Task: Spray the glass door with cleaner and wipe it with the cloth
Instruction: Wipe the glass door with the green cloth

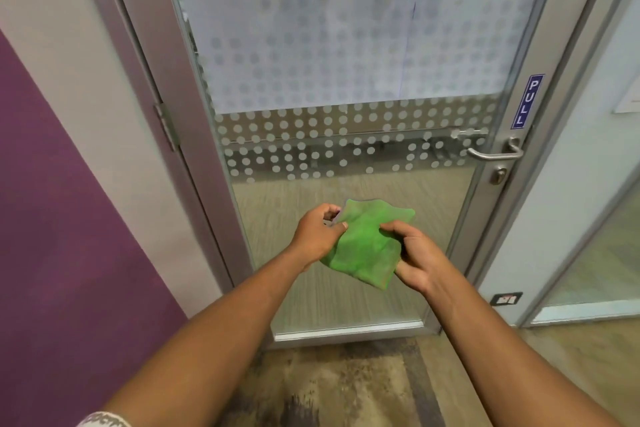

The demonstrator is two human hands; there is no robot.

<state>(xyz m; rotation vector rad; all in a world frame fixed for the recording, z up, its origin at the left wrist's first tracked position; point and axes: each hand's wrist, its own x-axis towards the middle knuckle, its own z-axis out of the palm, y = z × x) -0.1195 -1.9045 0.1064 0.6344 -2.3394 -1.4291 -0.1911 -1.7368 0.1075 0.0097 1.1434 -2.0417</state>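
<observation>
**Cloth in hand, door not yet touched**

You are standing in front of the door [346,45] with the cloth [367,246] held between both hands, in the air at about waist height and well short of the glass. Your left hand [317,236] pinches the cloth's left edge between thumb and curled fingers. Your right hand [412,260] grips the right side, thumb lying on top and fingers wrapped under the fabric. The cloth is loosely bunched, not yet folded into a flat pad.

No spray bottle shows anywhere, so you cannot confirm from here whether the cleaner has gone on. The glass gives little help: a thin dark line runs down the frosted, dotted upper panel and a small purple mark sits near the top, which could be drips or dirt. The clear lower panel shows no wet sheen that can be told apart from reflections.

By the look of it, wiping has not begun. Left to do: shape the cloth and work over the glass from the marked upper panel down.
</observation>
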